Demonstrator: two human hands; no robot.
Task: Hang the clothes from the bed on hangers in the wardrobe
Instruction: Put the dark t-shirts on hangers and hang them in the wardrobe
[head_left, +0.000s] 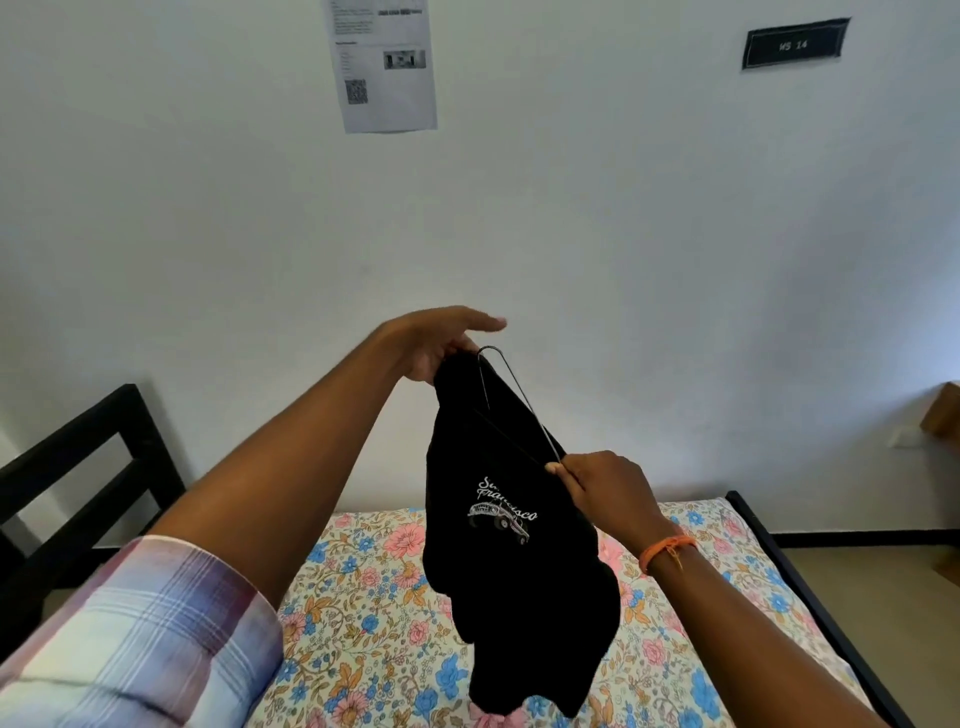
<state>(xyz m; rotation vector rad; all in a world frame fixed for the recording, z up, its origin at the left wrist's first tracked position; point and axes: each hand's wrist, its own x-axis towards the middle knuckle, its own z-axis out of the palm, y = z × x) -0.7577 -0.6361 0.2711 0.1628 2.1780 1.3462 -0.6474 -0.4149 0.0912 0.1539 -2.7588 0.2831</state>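
**A:** What's hard to make out here?

**B:** Mostly the hanger (511, 395). Only the thin metal hook and 1 wire arm show; the rest is buried inside the black T-shirt (511, 540). The shirt hangs bunched in the air above the bed (374, 613), so its sleeves and hem can't be sorted out. The white print is partly folded, though "Francisco" and a little car are readable. The wardrobe isn't in the shot.

**B:** The left hand (436, 345) is up top with the upper fingers stretched out straight, and the lower fingers seem to pinch the shirt's top edge near the hook, though the cloth hides that bit. The right hand (605, 486), orange string on the wrist, is curled tight around the lower end of the wire and the fabric there.

**A:** Room to move?

**B:** The flowery sheet beneath has nothing else on it that I can see, with the dark bed frame (800, 587) along the right edge and the headboard (88, 467) on the left. Bare white wall ahead with a printed sheet (382, 65) and a black "WS 14" sign (795, 44). The plaid sleeve (140, 639) is cropped at the bottom left.
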